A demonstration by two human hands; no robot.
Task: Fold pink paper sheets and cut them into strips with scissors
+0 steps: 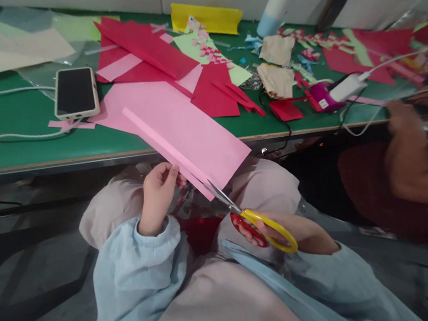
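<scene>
A large sheet of pink paper (195, 127) hangs over the table's front edge above my lap. Along its near side runs a narrow folded strip, partly cut apart from the sheet at its lower end. My left hand (161, 188) pinches the strip's near edge between thumb and fingers. In my right hand (277, 227) are scissors (269, 230) with one yellow and one red handle. Their blades lie at the lower corner of the paper, by the slit. The fingers of my right hand are partly hidden by the handles.
Red paper sheets (150, 50) lie behind the pink one on the green table (12, 152). A phone (76, 93) with cables is at left. Yellow folded paper (206, 19), a white-blue bottle (281, 2) and a purple plug adapter (325, 97) stand further back and right. A co-worker's arm (412, 156) is at right.
</scene>
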